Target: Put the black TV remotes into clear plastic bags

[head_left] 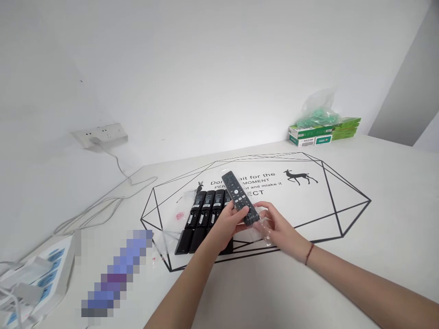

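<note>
My left hand point(226, 224) grips a black remote control point(236, 192), buttons facing up, with the thumb across its lower part. Clear plastic film point(264, 230) shows around the remote's ends. At the remote's lower end, my right hand point(276, 224) is closed on the film with bent fingers; its fingertips are partly hidden. Beneath and left of my left hand, several black remotes point(203, 205) lie face down in a row on the printed mat point(291, 201). Open battery compartments show on their backs. My left hand and forearm hide part of that row.
Green and white boxes point(310, 132) with a clear plastic bag point(318, 112) on top stand at the back right. A power strip point(51, 278) with plugs lies front left, beside a blurred-out bluish object point(118, 274). A cable point(118, 164) runs from the wall socket point(103, 135).
</note>
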Demonstrator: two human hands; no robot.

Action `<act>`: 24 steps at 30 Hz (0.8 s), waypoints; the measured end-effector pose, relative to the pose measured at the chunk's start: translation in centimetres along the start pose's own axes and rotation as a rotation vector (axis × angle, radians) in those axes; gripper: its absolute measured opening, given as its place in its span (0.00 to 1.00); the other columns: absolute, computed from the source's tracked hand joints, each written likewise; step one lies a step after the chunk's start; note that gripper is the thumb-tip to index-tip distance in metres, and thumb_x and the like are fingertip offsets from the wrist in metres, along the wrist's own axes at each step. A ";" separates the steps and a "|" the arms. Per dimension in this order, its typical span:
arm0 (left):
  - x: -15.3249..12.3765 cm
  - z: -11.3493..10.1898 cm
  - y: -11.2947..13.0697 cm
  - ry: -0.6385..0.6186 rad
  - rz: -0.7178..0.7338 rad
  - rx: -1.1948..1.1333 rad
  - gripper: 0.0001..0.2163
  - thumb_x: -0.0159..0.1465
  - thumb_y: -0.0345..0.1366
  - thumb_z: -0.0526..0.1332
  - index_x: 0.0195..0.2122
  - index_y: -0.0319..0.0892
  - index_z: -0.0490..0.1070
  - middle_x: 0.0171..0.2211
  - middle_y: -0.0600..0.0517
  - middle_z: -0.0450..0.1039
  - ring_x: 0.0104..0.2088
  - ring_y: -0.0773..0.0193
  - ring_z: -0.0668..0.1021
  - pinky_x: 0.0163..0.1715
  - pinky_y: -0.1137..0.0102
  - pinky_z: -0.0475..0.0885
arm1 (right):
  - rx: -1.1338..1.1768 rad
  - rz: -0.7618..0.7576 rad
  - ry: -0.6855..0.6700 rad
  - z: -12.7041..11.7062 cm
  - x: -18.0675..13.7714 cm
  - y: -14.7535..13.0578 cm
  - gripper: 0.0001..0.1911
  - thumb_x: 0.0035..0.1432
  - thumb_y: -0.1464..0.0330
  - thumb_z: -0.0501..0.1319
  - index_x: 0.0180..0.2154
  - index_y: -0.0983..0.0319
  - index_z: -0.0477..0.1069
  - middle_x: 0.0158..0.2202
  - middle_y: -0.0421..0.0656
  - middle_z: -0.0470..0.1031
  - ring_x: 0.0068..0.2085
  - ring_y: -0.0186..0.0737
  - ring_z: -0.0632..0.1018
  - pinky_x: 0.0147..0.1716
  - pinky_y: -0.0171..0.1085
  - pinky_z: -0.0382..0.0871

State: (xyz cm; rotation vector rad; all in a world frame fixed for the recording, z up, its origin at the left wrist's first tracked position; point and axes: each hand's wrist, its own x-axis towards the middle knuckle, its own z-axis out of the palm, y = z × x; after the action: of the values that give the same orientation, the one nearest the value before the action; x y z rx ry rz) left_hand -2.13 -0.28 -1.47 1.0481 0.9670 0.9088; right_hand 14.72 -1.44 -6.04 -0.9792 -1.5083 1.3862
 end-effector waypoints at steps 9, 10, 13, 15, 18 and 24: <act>0.0 0.7 -0.9 -0.044 0.046 0.102 0.25 0.54 0.42 0.68 0.52 0.43 0.66 0.44 0.44 0.75 0.41 0.58 0.77 0.43 0.61 0.72 | -0.253 -0.113 0.126 -0.4 0.1 -0.9 0.22 0.58 0.55 0.57 0.52 0.55 0.61 0.37 0.40 0.63 0.25 0.33 0.64 0.26 0.36 0.64; 0.0 0.7 -1.0 -0.059 0.052 0.110 0.25 0.54 0.43 0.68 0.52 0.43 0.66 0.44 0.44 0.75 0.41 0.58 0.77 0.43 0.61 0.72 | -0.256 -0.119 0.140 -0.5 0.2 -0.9 0.22 0.57 0.55 0.57 0.51 0.55 0.62 0.38 0.41 0.64 0.26 0.33 0.65 0.26 0.36 0.64; 0.1 0.1 -1.1 -0.105 0.060 0.165 0.24 0.56 0.44 0.66 0.52 0.44 0.67 0.41 0.45 0.76 0.41 0.58 0.77 0.43 0.62 0.71 | -0.248 -0.137 0.168 -0.7 0.3 -0.9 0.21 0.54 0.58 0.60 0.49 0.57 0.66 0.42 0.44 0.66 0.28 0.35 0.67 0.28 0.37 0.66; 0.2 -0.2 -1.2 -0.129 0.052 0.208 0.24 0.56 0.45 0.65 0.53 0.45 0.67 0.37 0.46 0.77 0.40 0.58 0.77 0.43 0.63 0.71 | -0.247 -0.133 0.172 -0.9 0.4 -0.9 0.21 0.53 0.59 0.61 0.49 0.58 0.66 0.44 0.45 0.68 0.28 0.35 0.68 0.29 0.38 0.67; 0.4 -0.6 -1.2 -0.145 0.043 0.230 0.23 0.57 0.45 0.65 0.53 0.46 0.68 0.36 0.47 0.77 0.39 0.59 0.78 0.42 0.64 0.70 | -0.252 -0.118 0.165 -1.0 0.4 -0.9 0.22 0.55 0.59 0.60 0.51 0.58 0.67 0.46 0.46 0.71 0.27 0.35 0.68 0.28 0.39 0.66; 0.5 -0.5 -0.9 -0.136 0.069 0.225 0.21 0.56 0.44 0.66 0.50 0.45 0.70 0.39 0.46 0.77 0.40 0.59 0.77 0.41 0.65 0.70 | -0.255 -0.122 0.153 -1.3 0.3 -1.0 0.24 0.58 0.59 0.58 0.55 0.59 0.66 0.35 0.44 0.75 0.28 0.39 0.71 0.28 0.40 0.66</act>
State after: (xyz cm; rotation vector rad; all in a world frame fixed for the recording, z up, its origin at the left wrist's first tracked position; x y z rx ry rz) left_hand -2.37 0.09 -2.55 1.3238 0.9384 0.7857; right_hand 15.86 -0.77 -4.99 -1.1022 -1.6251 1.0265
